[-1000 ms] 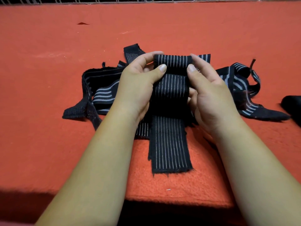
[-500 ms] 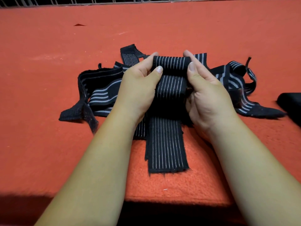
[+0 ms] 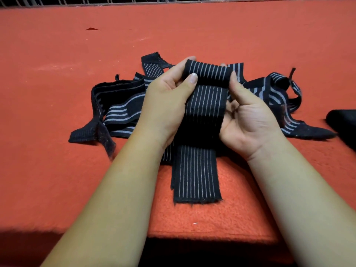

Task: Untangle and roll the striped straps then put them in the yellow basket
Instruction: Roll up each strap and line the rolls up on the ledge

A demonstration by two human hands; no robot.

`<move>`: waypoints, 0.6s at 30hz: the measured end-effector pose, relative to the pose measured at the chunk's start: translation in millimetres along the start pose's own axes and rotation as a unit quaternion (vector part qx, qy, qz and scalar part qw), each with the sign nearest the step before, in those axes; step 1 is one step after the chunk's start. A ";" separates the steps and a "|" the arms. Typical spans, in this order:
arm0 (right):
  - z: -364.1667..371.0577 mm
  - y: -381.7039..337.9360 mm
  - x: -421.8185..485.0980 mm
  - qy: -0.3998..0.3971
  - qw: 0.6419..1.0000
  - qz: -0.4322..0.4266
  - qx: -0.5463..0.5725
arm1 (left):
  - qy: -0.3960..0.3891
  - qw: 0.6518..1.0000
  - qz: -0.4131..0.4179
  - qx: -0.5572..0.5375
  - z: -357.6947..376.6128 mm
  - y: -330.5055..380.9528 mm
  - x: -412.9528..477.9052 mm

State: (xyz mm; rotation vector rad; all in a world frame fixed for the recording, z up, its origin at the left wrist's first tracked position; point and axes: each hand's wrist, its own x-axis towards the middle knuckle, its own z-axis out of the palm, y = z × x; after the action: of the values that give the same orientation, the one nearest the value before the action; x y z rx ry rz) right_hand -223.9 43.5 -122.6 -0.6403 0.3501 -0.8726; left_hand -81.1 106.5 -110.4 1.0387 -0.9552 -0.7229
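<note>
A black strap with thin white stripes (image 3: 204,105) is held up between both hands, its top end wound into a small roll (image 3: 207,74). My left hand (image 3: 165,101) pinches the roll's left end with thumb and fingers. On the roll's right end, my right hand (image 3: 248,116) grips with the thumb in front. The strap's loose tail (image 3: 196,174) hangs down onto the red cloth. A tangled pile of more striped straps (image 3: 119,110) lies behind the hands. No yellow basket is in view.
A red fleece cloth (image 3: 57,170) covers the table; its front edge runs just below the strap's tail. A black object (image 3: 342,124) lies at the right edge. A white wire grid (image 3: 115,0) runs along the far side.
The roll at the strap's top has been turned further and looks thicker. My right hand has rotated so its palm shows more, and both hands sit slightly higher.
</note>
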 end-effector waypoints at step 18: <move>-0.7 14.4 7.8 0.071 0.944 -0.190 -0.260 | -0.007 0.999 -0.004 0.035 -7.6 -1.3 1.5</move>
State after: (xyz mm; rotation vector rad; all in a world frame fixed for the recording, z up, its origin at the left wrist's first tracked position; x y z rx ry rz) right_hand -211.0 43.9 -132.8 -1.1638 0.6098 -1.2115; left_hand -73.6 107.6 -112.6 1.1003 -0.9936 -0.7092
